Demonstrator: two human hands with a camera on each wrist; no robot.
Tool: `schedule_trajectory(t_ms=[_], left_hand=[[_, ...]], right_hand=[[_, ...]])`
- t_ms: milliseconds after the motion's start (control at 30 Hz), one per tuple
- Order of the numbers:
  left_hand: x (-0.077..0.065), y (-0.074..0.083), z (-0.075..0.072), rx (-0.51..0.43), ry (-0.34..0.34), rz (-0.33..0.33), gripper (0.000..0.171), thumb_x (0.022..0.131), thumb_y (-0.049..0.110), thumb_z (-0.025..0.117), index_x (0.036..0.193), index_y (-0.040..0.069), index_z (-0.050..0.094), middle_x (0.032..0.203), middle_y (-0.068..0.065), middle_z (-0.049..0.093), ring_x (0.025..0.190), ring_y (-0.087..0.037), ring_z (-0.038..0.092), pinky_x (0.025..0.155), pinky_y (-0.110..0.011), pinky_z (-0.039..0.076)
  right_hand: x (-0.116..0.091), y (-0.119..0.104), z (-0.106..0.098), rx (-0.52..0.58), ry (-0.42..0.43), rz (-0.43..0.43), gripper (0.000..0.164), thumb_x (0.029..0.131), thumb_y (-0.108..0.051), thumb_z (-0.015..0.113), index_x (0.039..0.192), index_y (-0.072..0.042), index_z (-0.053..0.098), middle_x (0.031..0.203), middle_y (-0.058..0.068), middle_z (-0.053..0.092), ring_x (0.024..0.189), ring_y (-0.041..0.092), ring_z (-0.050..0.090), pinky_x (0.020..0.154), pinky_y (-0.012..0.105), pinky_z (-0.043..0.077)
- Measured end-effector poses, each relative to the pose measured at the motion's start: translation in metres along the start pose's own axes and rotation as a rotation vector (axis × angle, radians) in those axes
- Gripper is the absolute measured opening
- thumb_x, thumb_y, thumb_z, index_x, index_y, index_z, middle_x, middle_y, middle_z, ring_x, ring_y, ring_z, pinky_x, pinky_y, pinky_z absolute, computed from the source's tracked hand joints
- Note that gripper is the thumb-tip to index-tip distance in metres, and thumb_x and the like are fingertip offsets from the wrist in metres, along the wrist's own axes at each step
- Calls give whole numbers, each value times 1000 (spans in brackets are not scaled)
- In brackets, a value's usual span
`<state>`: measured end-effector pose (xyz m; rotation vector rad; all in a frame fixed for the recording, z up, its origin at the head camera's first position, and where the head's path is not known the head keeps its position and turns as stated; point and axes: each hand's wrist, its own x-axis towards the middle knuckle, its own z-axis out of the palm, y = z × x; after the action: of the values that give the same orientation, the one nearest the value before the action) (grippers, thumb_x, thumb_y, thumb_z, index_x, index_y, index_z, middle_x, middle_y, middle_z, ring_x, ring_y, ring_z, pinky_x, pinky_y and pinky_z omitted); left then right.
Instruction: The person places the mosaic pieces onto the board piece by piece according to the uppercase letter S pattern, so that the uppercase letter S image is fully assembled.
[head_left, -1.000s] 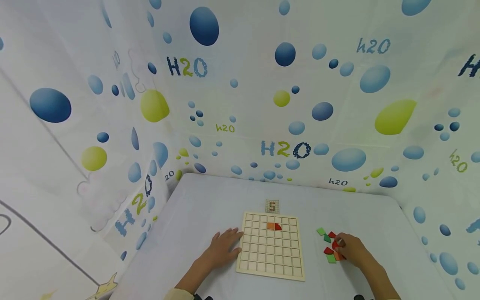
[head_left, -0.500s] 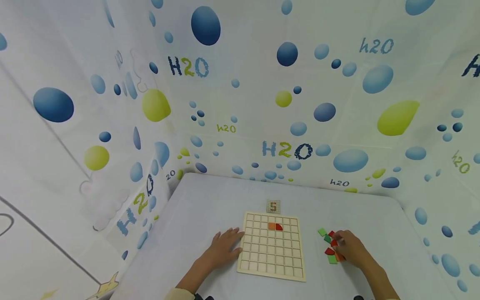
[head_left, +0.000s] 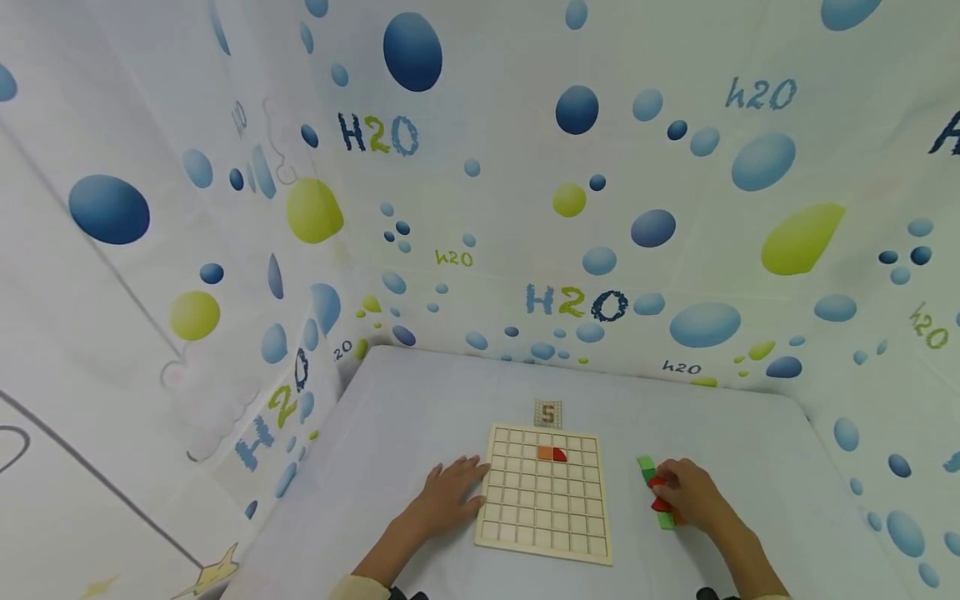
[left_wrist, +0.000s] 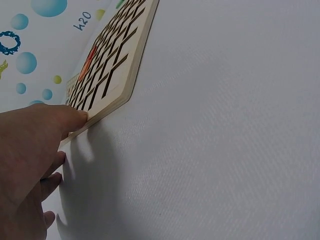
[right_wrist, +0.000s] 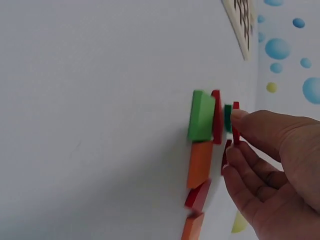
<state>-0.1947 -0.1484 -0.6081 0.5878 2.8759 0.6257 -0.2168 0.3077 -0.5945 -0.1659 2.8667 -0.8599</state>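
Observation:
My left hand (head_left: 450,496) lies beside the wooden grid board (head_left: 543,500), its fingertips touching the left edge. In the left wrist view the thumb rests at the board's rim. An orange square tile (head_left: 545,452) and a red quarter-round tile (head_left: 560,455) sit side by side in cells of an upper row. Right of the board, my right hand (head_left: 693,496) pinches a red tile (right_wrist: 236,122) between thumb and fingers, just above the loose tiles. Its exact shape is hard to tell edge-on. Close by lie a light green tile (right_wrist: 201,117) and an orange tile (right_wrist: 200,162).
Behind the board lies a small pattern card (head_left: 548,414) marked with an S-like figure. Several green, red and orange tiles make a loose pile under the right hand, partly hidden by it. A white cloth (head_left: 420,392) covers the table, with a bubble-printed curtain (head_left: 510,208) behind.
My right hand has moved slightly left over the pile, now with a red tile lifted between thumb and fingers. The left hand and the board stay where they were.

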Motion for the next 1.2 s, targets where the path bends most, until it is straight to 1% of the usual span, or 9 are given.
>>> schedule_trajectory(t_ms=[100, 267, 400, 500, 633, 767, 933, 1067, 1200], left_hand=[[1, 0, 1, -2, 0, 2, 56, 104, 38, 64, 155, 19, 53, 162, -12, 50, 151, -38, 44, 120, -72, 29], [2, 0, 3, -8, -9, 0, 56, 103, 38, 65, 155, 19, 53, 162, -12, 49, 151, -38, 43, 120, -72, 28], [3, -1, 4, -14, -20, -2, 57, 103, 39, 65, 155, 20, 53, 163, -11, 49, 151, -38, 43, 120, -72, 28], [4, -2, 5, 1, -25, -7, 57, 103, 40, 65, 155, 21, 53, 163, -11, 49, 152, -37, 43, 121, -72, 28], [4, -3, 5, 27, -28, -8, 57, 104, 41, 64, 156, 22, 52, 163, -10, 48, 152, -36, 43, 121, -71, 28], [4, -1, 3, 20, -26, -5, 57, 104, 40, 64, 156, 21, 52, 164, -10, 48, 152, -37, 42, 121, -71, 28], [3, 1, 1, 7, -24, -12, 57, 103, 39, 65, 156, 20, 52, 164, -11, 48, 152, -37, 42, 122, -71, 27], [2, 3, 0, -7, -23, -17, 56, 103, 38, 66, 155, 20, 53, 164, -11, 48, 152, -38, 42, 122, -72, 26], [2, 2, 1, -8, -20, -20, 56, 103, 38, 66, 155, 20, 53, 163, -11, 48, 152, -38, 42, 121, -72, 27]], right_hand=[[5, -8, 4, 3, 22, -12, 21, 92, -8, 79, 110, 1, 71, 97, 7, 64, 89, 19, 61, 81, 41, 59], [19, -32, 14, 16, 35, -26, 20, 92, -6, 79, 109, 0, 71, 97, 6, 63, 89, 19, 60, 80, 39, 58], [31, -56, 23, 12, 55, -72, 16, 92, -2, 78, 106, 0, 71, 96, 8, 62, 89, 21, 60, 80, 40, 56], [40, -77, 32, 8, 69, -104, 14, 93, -2, 77, 105, 0, 71, 95, 8, 61, 89, 21, 60, 79, 41, 55], [50, -106, 45, 32, 66, -137, 13, 95, -2, 75, 107, 1, 71, 98, 9, 61, 90, 22, 61, 80, 42, 57], [60, -128, 60, 47, 53, -187, 11, 96, -2, 74, 107, 0, 70, 101, 10, 60, 93, 24, 63, 83, 42, 59], [68, -143, 78, 49, 64, -272, 14, 96, 0, 73, 110, 1, 71, 106, 11, 60, 95, 24, 61, 81, 39, 59], [69, -151, 90, 6, 84, -351, 15, 95, 0, 75, 109, 2, 71, 108, 13, 64, 98, 26, 62, 82, 40, 59], [70, -156, 99, -42, 100, -388, 13, 94, -2, 77, 106, 0, 72, 106, 11, 65, 97, 27, 63, 81, 43, 58]])
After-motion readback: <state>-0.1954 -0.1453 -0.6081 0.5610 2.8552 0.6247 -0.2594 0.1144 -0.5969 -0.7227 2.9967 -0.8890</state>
